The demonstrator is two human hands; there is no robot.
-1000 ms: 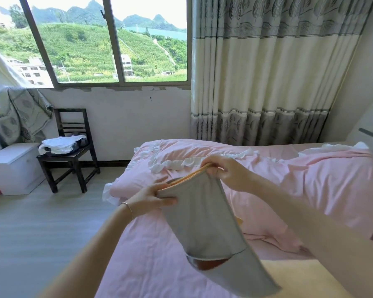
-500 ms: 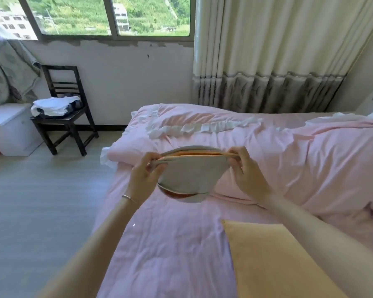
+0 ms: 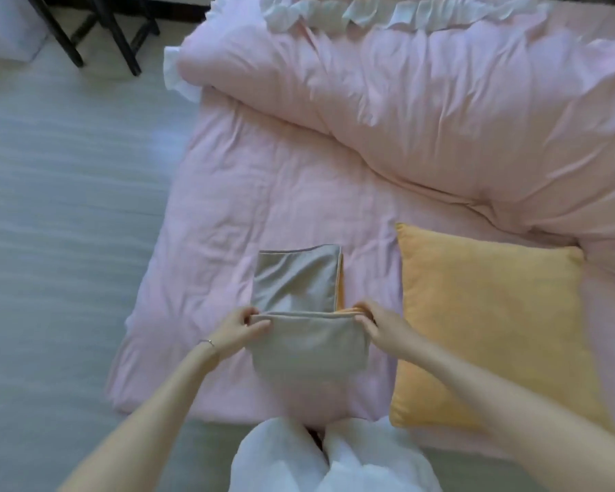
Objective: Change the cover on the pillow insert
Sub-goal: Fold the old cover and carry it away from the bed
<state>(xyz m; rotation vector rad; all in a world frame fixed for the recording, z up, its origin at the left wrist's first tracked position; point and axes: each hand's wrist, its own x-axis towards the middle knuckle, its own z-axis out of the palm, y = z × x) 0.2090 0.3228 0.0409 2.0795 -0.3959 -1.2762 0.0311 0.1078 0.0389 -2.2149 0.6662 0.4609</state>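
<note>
A grey pillow cover [image 3: 299, 285] with an orange inner side lies on the pink bed, its near part folded over toward me. My left hand [image 3: 240, 326] pinches the fold's left end. The fold's right end is pinched by my right hand [image 3: 380, 323], where orange fabric shows. An orange pillow [image 3: 490, 324] lies flat on the bed just right of the cover, not touched by either hand.
A bunched pink duvet [image 3: 441, 94] with a white frilled edge fills the far half of the pink bed [image 3: 228, 207]. Dark chair legs [image 3: 121, 33] stand on the grey floor [image 3: 57, 207] at the upper left. My white-clad legs [image 3: 327, 459] are at the bed's near edge.
My view has tilted down from window and curtain to the bed. The cover, held up in the air before, now lies on the bed with both hands still pinching its edge.
</note>
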